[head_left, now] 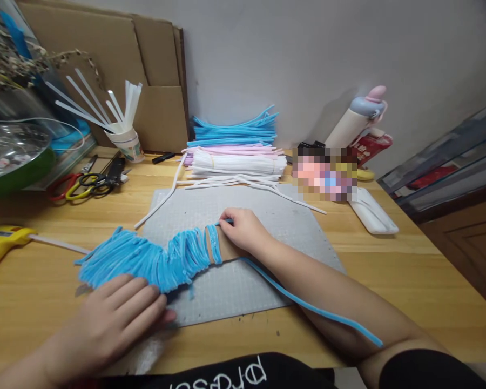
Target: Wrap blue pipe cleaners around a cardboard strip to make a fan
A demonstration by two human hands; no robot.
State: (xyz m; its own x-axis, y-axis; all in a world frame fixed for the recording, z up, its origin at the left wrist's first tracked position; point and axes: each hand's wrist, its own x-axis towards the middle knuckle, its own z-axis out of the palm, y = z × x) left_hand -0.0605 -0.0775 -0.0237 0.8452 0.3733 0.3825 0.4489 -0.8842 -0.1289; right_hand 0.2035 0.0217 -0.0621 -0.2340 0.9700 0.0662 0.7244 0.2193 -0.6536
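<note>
One blue stem (328, 314) pinched in your right hand (245, 231); left hand (119, 319) beside blue-wrapped strip (146, 262), grip unclear; strip likely light, soft, bendable; hold bare cardboard (229, 249) beside right palm

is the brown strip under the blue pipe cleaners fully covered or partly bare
Partly bare: the brown strip shows by the right hand and in a narrow gap between blue pipe cleaners.

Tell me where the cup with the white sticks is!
In the head view, the cup stands at the back left of the table, before the cardboard, left of a small black object.
</note>
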